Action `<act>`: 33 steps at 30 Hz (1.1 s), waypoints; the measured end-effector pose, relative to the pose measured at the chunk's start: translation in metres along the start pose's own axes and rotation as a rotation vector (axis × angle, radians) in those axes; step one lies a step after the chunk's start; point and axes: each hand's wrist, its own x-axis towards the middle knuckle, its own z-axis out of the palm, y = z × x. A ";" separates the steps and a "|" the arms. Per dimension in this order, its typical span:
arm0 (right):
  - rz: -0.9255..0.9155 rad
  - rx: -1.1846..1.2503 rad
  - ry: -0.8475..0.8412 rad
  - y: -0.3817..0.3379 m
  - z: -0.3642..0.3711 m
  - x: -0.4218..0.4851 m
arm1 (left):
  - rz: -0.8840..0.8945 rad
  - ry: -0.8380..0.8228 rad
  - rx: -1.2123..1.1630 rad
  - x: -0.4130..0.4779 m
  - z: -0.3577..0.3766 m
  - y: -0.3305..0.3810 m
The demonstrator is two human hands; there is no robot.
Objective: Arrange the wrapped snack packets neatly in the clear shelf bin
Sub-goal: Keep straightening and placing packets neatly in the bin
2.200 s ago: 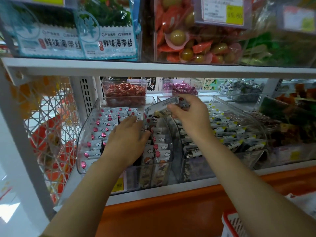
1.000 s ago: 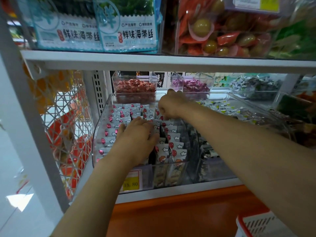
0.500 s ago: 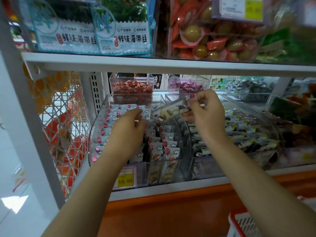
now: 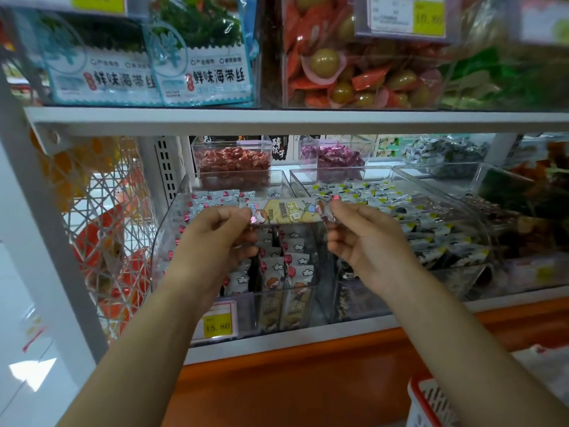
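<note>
Clear shelf bin (image 4: 163,251) on the lower shelf keeps its rows of snack packets (image 4: 292,263) as they stood half a second ago. The one packet (image 4: 288,212) that the right hand (image 4: 366,238) was lifting alone is now held level above the bin. The right hand pinches its right end, and the left hand (image 4: 215,238) has come up from the rows to pinch the other end between thumb and fingers. I judge it is being straightened before going into a row; it is not placed yet.
</note>
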 end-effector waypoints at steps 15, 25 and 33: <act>0.012 0.205 -0.086 -0.004 -0.005 0.002 | -0.113 -0.004 -0.438 0.001 0.005 0.005; -0.445 -0.330 0.043 0.003 0.000 -0.004 | -0.046 -0.185 -0.223 -0.004 0.008 0.006; -0.424 -0.403 -0.054 0.005 0.002 -0.007 | 0.010 -0.169 -0.115 -0.008 0.012 0.005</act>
